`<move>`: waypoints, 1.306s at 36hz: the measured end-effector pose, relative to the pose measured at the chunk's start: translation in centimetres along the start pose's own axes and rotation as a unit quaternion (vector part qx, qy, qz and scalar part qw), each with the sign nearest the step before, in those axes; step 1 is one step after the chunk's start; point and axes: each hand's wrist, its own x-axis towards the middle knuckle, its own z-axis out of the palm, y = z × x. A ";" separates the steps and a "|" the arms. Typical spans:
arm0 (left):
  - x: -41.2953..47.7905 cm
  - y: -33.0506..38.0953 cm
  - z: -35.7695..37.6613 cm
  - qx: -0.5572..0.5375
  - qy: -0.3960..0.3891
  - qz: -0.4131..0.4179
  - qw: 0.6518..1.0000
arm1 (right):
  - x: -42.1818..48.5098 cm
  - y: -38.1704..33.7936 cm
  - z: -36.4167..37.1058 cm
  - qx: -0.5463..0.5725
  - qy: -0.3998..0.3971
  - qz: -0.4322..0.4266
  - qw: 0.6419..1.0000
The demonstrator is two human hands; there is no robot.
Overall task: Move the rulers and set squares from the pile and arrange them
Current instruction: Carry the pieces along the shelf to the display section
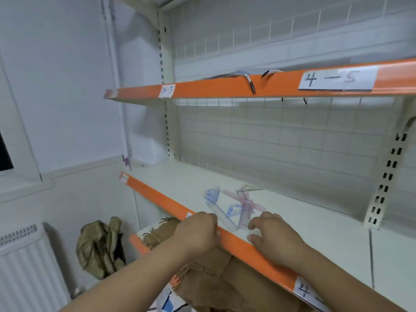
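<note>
Looks onto a cream middle shelf point(326, 226) edged with an orange front strip point(155, 194) that bears a paper label point(306, 289). Above that shelf, finds an upper shelf point(225, 87) with the same orange edge, a taped sheet point(337, 78) marked "4-5" and a smaller tag point(167, 91). Behind the shelf, shows a pale wire grid point(281, 136); at its right end, a slotted upright point(385, 181). Left of the shelf, takes in a plain white wall point(67, 86), a dark window corner point(4, 152) and, lower down, a white radiator point(29, 262). Below the shelf's left end, reveals a crumpled brown bag point(99, 246). Lit evenly and coolly, without hard shadows.
</note>
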 end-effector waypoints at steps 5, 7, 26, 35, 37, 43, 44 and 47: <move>2.4 -3.3 0.3 -0.018 -0.012 0.002 1.000 | 2.0 -0.9 1.1 -0.009 -0.012 0.028 1.000; 3.6 -3.9 0.7 -0.023 -0.015 0.014 1.000 | 3.1 -0.5 1.1 -0.017 -0.013 0.043 0.999; 15.9 -4.9 2.4 -0.010 -0.018 0.011 1.000 | 16.1 5.6 2.9 -0.041 -0.020 0.080 0.996; 19.0 -4.5 2.8 -0.002 -0.034 0.047 0.998 | 18.2 6.4 4.3 -0.062 -0.080 0.121 0.987; 19.4 -4.8 3.1 0.000 -0.040 0.054 0.998 | 18.6 6.2 4.6 -0.056 -0.086 0.135 0.985; 20.4 -5.3 3.2 -0.001 -0.057 0.080 0.995 | 18.8 5.5 4.0 -0.022 -0.086 0.163 0.983; 20.5 -5.3 3.2 -0.003 -0.058 0.085 0.995 | 18.9 5.4 3.8 -0.022 -0.086 0.167 0.982; 20.7 -5.4 3.3 -0.012 -0.059 0.097 0.993 | 19.1 5.0 3.3 0.002 -0.057 0.178 0.982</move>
